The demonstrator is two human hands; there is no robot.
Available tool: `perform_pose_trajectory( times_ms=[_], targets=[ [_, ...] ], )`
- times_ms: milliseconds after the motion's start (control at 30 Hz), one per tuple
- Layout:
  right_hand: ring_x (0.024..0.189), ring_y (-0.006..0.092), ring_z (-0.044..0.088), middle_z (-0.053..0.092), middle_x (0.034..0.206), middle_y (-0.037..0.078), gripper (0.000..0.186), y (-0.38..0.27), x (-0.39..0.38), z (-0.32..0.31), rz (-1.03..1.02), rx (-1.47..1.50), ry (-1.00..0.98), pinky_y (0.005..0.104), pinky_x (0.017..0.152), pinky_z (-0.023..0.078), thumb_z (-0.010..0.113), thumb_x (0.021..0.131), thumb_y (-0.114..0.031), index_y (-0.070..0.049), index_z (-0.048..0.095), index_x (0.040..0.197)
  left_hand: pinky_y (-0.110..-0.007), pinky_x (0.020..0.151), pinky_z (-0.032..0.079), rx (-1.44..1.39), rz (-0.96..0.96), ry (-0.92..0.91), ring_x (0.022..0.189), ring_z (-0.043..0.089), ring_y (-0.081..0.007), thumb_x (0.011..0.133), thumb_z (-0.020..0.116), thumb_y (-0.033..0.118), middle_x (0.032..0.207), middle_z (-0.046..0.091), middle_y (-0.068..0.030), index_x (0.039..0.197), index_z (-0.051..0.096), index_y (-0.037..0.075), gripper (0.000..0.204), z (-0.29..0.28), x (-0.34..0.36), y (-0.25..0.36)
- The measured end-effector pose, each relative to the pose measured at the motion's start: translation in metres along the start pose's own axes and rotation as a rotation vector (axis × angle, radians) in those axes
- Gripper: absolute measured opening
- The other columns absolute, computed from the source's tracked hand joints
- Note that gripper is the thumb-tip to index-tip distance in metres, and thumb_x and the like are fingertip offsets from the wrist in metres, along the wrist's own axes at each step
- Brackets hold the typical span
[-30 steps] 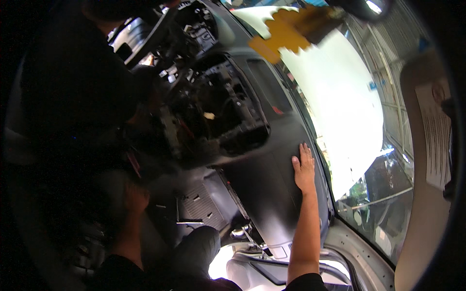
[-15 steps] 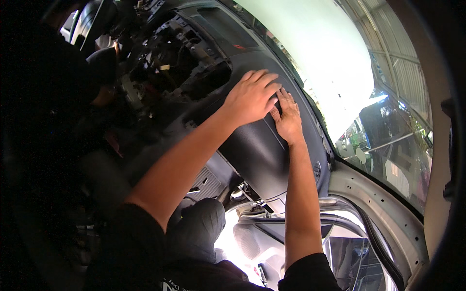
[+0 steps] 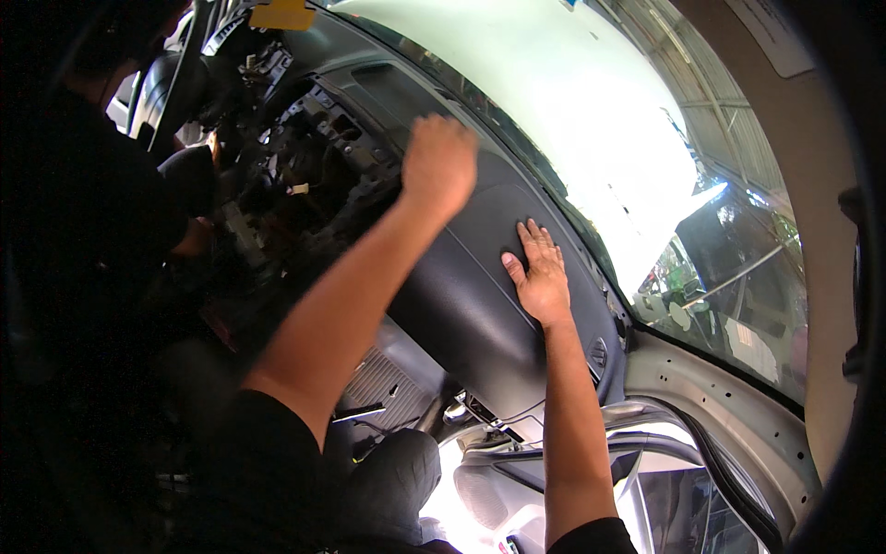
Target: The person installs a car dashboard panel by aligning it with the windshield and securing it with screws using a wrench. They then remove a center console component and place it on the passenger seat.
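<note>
Right hand (image 3: 542, 284) rests on smooth, curved dashboard (image 3: 475, 309).

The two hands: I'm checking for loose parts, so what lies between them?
Only a bare stretch of dark dashboard shows between the left hand and the right hand, in the head view.

Our head-worn fisheye view, looking down along our forearms (image 3: 577, 415), near the dashboard (image 3: 480, 319) (edges bowing toward the rim), windshield (image 3: 738, 277) at right
</note>
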State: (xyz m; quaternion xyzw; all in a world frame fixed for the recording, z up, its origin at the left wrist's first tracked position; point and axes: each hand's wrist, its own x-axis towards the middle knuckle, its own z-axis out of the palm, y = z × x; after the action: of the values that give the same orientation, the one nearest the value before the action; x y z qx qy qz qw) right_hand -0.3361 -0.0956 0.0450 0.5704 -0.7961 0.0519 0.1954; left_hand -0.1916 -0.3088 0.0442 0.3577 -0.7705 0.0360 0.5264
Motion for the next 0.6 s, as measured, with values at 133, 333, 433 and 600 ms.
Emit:
perform_pose_trajectory(
  times_ms=[133,333,433,600],
  targets=[
    [0.156,0.0325,0.029,0.038,0.166,0.011,0.068,-0.004,0.0,-0.001,0.014,-0.009,0.004,0.0487,0.128,0.02,0.049,0.104,-0.057,-0.014,0.044,0.157,-0.048,0.094,0.047,0.002,-0.173,-0.523,0.107,0.069,-0.032,0.092,0.07,0.02,0.111,0.075,-0.0152,0.095,0.077,0.007,0.015,0.002,0.051,-0.056],
    [0.155,0.0337,0.03,0.039,0.165,0.012,0.066,-0.005,-0.001,-0.001,0.013,-0.018,0.021,0.0484,0.127,0.022,0.05,0.105,-0.055,-0.014,0.045,0.157,-0.049,0.094,0.053,0.041,-0.13,-0.623,0.111,0.071,-0.0317,0.083,0.086,0.024,0.121,0.074,-0.0147,0.103,0.078,0.005,0.028,0.014,0.081,-0.062],
    [0.155,0.0343,0.031,0.04,0.164,0.013,0.066,-0.004,-0.001,-0.001,0.005,-0.02,0.028,0.0487,0.127,0.023,0.051,0.104,-0.054,-0.014,0.046,0.156,-0.047,0.09,0.055,-0.021,-0.101,-0.643,0.11,0.072,-0.034,0.082,0.081,0.015,0.116,0.076,-0.0152,0.103,0.079,0.007,0.023,0.016,0.082,-0.066],
    [0.153,0.0357,0.033,0.041,0.163,0.014,0.066,-0.004,-0.002,0.0,-0.008,-0.006,0.058,0.0492,0.126,0.025,0.052,0.104,-0.055,-0.013,0.048,0.155,-0.047,0.09,0.057,-0.003,-0.027,-0.66,0.111,0.071,-0.0355,0.082,0.08,0.012,0.117,0.075,-0.0168,0.106,0.078,0.006,0.024,0.021,0.076,-0.075]
  ],
)
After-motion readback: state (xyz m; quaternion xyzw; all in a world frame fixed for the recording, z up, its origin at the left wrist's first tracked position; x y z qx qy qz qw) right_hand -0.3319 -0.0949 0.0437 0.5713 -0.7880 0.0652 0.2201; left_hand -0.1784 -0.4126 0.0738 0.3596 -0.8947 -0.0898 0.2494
